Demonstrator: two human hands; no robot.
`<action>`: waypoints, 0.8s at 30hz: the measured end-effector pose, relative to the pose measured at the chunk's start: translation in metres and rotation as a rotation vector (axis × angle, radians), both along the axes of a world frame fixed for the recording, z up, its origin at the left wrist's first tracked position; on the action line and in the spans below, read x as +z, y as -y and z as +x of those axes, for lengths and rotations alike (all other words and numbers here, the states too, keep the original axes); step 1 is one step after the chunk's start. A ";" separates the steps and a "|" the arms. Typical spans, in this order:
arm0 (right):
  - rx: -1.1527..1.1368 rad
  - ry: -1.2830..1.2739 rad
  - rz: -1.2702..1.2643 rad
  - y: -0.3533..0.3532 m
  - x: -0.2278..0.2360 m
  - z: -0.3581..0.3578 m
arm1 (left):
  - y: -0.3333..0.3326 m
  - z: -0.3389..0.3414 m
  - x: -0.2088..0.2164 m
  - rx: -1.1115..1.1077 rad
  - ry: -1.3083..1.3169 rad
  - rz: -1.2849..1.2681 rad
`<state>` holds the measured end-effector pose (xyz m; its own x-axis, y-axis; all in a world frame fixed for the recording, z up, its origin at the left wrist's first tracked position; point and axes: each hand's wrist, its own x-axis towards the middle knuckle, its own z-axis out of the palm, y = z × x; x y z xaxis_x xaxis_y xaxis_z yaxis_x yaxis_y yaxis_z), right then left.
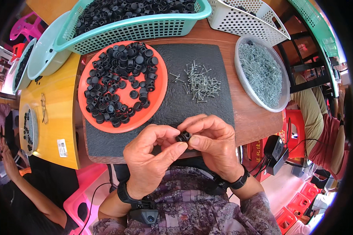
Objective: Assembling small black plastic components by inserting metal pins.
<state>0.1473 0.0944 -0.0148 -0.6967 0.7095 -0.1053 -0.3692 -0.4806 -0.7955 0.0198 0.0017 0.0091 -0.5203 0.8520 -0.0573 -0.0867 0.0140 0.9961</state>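
Just past the near edge of the table, my left hand [151, 154] and my right hand [217, 147] meet over a small black plastic cord-lock piece [183, 136]. Thumb and fingers of both hands pinch it from either side. Fingertips cover part of it, so whether a spring sits inside cannot be seen. Beyond my left hand lies an orange-red plate [162, 84] with many similar black pieces [123, 58]. A loose pile of small silver metal springs [202, 84] rests on the black mat [219, 111], beyond my right hand.
A round clear tub [237, 58] of springs stands at the right. Behind the plate is a teal basket [125, 33] heaped with black parts, beside a white perforated basket [249, 23]. Another person's arm [35, 192] shows at lower left, near a yellow table [59, 113].
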 end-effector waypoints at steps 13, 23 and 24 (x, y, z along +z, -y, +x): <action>0.007 -0.020 -0.013 -0.003 -0.002 0.007 | -0.004 0.000 -0.007 -0.086 0.248 0.042; -0.047 0.009 -0.098 0.006 0.006 0.005 | -0.003 -0.002 -0.008 -0.123 0.235 0.054; -0.053 0.019 -0.098 0.006 0.007 0.006 | -0.003 0.000 -0.007 -0.115 0.243 0.052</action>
